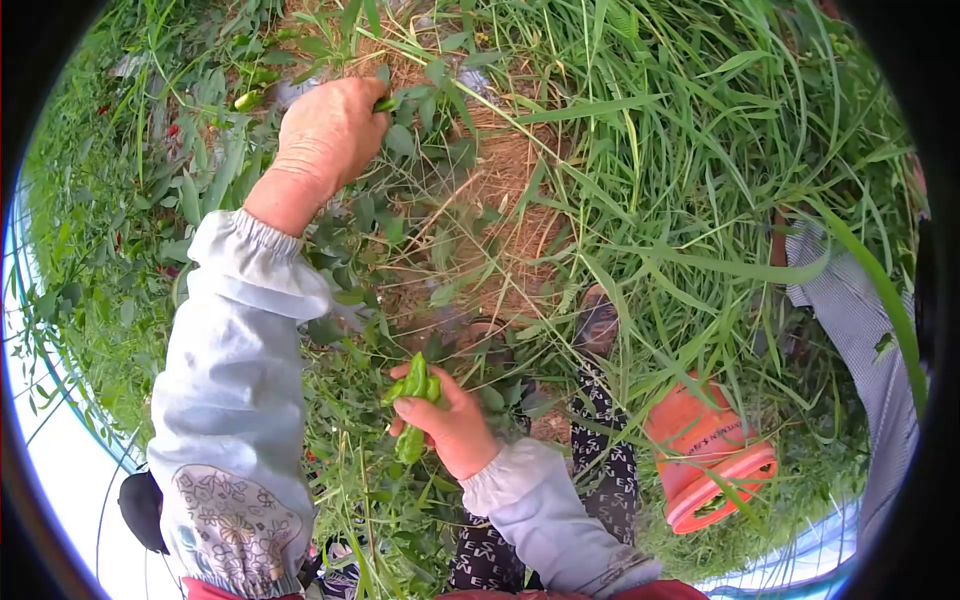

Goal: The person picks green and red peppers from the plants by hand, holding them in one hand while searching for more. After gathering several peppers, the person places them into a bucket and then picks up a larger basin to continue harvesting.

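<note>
In the nearest part of the view, the dark trousers with white lettering (608, 470) stand between two pale blue-white sleeves, the left one (240, 370) carrying a floral patch near the elbow; the right hand (440, 420), reaching in from the lower right, holds a small bunch of glossy, wrinkled green peppers (417, 385), its thumb pressed over them and its other fingers curled behind, clamped on the bunch; one pepper hangs below the thumb, the others point upward. To the right of the legs, an orange-red plastic bucket with dark printed lettering (700, 430) sits tilted in the grass, its rim toward the lower right; beyond the legs, a dark shoe (597, 325) shows through the blades, and grey fine-patterned fabric (850, 310) lies at the right edge. Farther off, the left hand (335, 130) reaches into the leafy plants, back of the hand up; a bit of green (386, 104) shows at its fingers, which are largely hidden, so I cannot tell how tightly they close; just left of it hangs a pale green pepper (248, 101), near brown straw (515, 180) and tall green grass (690, 150).
</note>
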A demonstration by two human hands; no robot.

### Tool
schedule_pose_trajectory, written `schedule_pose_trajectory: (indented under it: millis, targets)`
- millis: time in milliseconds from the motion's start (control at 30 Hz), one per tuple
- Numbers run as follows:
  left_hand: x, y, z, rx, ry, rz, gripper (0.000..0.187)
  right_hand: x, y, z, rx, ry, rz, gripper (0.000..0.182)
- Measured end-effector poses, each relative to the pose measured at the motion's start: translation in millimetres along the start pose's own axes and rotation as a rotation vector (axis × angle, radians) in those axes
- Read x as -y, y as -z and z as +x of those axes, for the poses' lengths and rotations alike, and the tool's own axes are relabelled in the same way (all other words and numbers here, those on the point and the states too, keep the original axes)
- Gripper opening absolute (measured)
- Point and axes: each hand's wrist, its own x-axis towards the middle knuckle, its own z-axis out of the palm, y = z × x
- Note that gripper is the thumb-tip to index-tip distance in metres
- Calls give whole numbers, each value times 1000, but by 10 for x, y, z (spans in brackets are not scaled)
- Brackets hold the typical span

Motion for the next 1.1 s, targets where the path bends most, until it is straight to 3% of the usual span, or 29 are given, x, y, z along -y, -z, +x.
schedule_pose_trajectory:
  millis: [67, 133, 233, 333, 367, 467, 500, 600, 800, 900, 933, 967, 1000, 1033, 1067, 1100]
  targets:
    - [157, -424, 36, 223, 34, 139, 24, 12, 7, -11, 10, -5, 0, 38]
    - [210, -663, 11, 358, 183, 99, 27, 28, 15, -18, -12, 6, 27, 37]
    - [227, -974, -93, 472, 244, -101, 33, 50, 22, -39, -1, 11, -2, 37]
    - [352, -1377, -237, 574, 203, -48, 36, 27, 49, -33, 5, 35, -3, 37]
    - [549, -1704, -299, 637, 25, 84, 38, 46, 41, -39, 5, 35, -3, 37]
    - [465, -1796, -459, 588, 32, 115, 41, 88, 2, -55, 10, 0, 46, 36]
    - [238, -1516, -472, 595, 135, 45, 41, 80, 4, -53, 12, 0, 50, 36]
    - [78, -1478, -494, 588, 212, -41, 38, 90, -13, -60, 17, 0, 31, 36]
    - [-22, -1810, -654, 309, 260, 237, 23, 30, 29, -42, 23, 22, 8, 36]
    - [115, -1543, -695, 172, 244, 22, 16, 78, 40, -75, 7, -14, 14, 37]
    - [115, -1283, -777, 88, 250, -114, 18, 90, 42, -76, -2, -29, 12, 37]
    - [337, -1227, -794, 161, 186, -232, 28, 75, 50, -67, 2, -29, 18, 37]
    - [561, -1236, -893, 40, 92, -640, 23, 47, 65, -47, 19, -11, 33, 38]
    - [742, -1068, -967, 218, 217, -1137, 17, 35, 66, -44, 36, 7, 48, 38]
    - [717, -765, -1060, 212, 378, -1359, 15, 49, 56, -57, 47, 6, 52, 38]
    - [943, -715, -1152, 265, 445, -1385, 17, 75, 41, -68, 45, -4, 39, 38]
